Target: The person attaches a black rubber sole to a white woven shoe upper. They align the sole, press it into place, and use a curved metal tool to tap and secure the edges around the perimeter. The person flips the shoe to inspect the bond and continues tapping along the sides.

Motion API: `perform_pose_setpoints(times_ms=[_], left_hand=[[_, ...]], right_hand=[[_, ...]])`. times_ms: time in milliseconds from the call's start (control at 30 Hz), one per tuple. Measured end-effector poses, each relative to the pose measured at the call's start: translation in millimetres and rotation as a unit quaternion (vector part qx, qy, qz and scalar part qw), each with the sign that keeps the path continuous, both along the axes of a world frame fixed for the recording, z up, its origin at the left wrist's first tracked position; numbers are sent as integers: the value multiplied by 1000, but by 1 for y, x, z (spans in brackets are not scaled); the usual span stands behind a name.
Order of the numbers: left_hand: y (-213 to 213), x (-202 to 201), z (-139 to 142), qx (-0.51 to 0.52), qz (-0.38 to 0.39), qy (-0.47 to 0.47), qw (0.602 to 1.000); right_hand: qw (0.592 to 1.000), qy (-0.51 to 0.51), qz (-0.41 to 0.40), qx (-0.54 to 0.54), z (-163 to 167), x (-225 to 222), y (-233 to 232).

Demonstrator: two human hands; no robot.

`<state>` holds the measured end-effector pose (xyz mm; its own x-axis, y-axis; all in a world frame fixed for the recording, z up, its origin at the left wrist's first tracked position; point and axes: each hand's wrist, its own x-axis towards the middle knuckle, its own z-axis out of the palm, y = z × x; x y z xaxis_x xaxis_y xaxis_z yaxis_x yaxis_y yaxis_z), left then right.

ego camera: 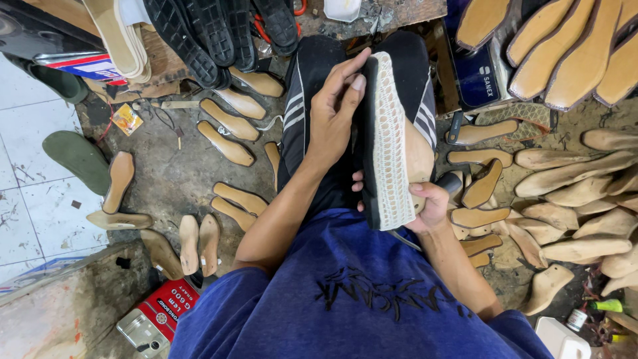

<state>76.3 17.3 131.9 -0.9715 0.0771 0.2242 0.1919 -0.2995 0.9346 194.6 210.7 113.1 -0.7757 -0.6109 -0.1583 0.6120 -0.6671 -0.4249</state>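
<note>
Over at the far left a green sandal (78,158) lies on the white floor tiles (26,206), and just beside it a few tan insole pieces (119,179) rest on the grimy concrete. Lower down, near the person's elbow, a red tin (159,316) sits flat on the ground. More tan insoles (229,121) are scattered across the floor toward the legs, and above them black rubber soles (199,36) are stacked side by side. The person sits with knees up in dark striped trousers (302,100) and a blue shirt (345,292). The left hand (332,119) lies flat against the side of the shoe (389,143), fingers stretched along it and thumb pressed at the edge of the sole, so it is steadying rather than clasping. The shoe is held upright over the lap, its cream woven side facing the camera, toe end up. The right hand (428,203) curls around the lower end, fingers wrapped under it and gripping firmly. To the right, many wooden shoe forms (571,173) are heaped on the floor, touching one another, and tan cut soles (571,56) lean in a row at the top right. A white tub (561,339) stands at the bottom right corner.
</note>
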Motion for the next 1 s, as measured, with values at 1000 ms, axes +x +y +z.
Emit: perform_pose_setpoints(times_ms=[1000], left_hand=[[8,19,-39,96,-169,-29,981]], right_hand=[[925,125,-217,285,3,-14,-15]])
